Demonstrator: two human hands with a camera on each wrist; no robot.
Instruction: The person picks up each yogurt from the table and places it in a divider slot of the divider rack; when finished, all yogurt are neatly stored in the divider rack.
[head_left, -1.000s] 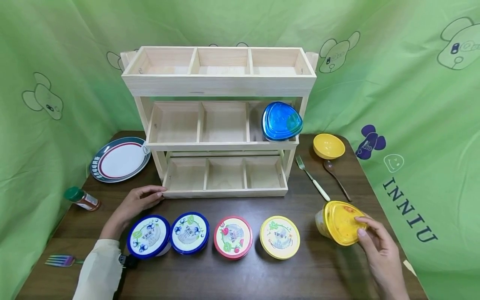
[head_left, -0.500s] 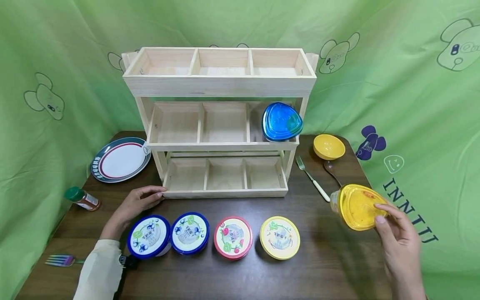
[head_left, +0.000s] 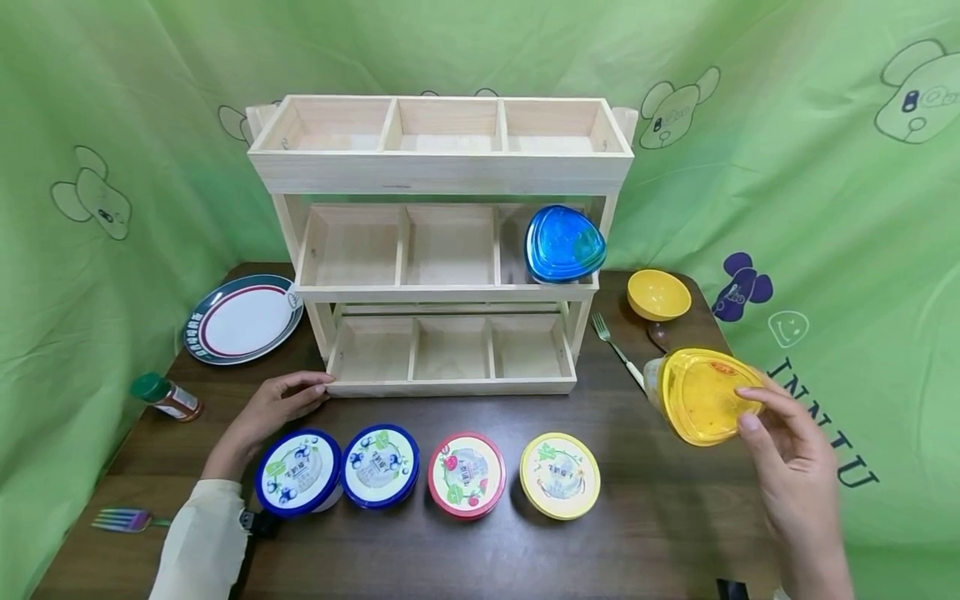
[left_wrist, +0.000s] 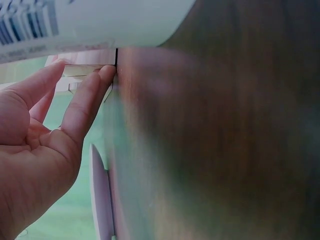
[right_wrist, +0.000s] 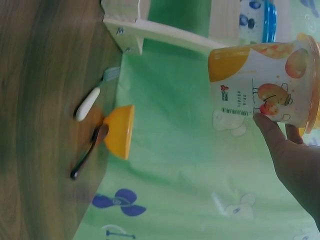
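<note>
Off the table at the right, my right hand grips a tub with a yellow lid, tilted with its lid toward me. Mango-like fruit is printed on the tub's side in the right wrist view, thumb against its wall. My left hand pinches the front left corner of the wooden rack's bottom tray, with thumb and fingertips about the board in the left wrist view. Two blue-rimmed tubs, a red-rimmed tub and a yellow-rimmed tub stand in a row before the rack.
A blue-lidded tub sits in the middle tier's right compartment. Right of the rack lie a fork, a spoon and a yellow bowl. At left are a plate, a spice jar and a rainbow-coloured fork.
My right hand has lifted the yellow-lidded tub up and to the right, then brought it slightly back left. The left hand stays at the rack's corner.
</note>
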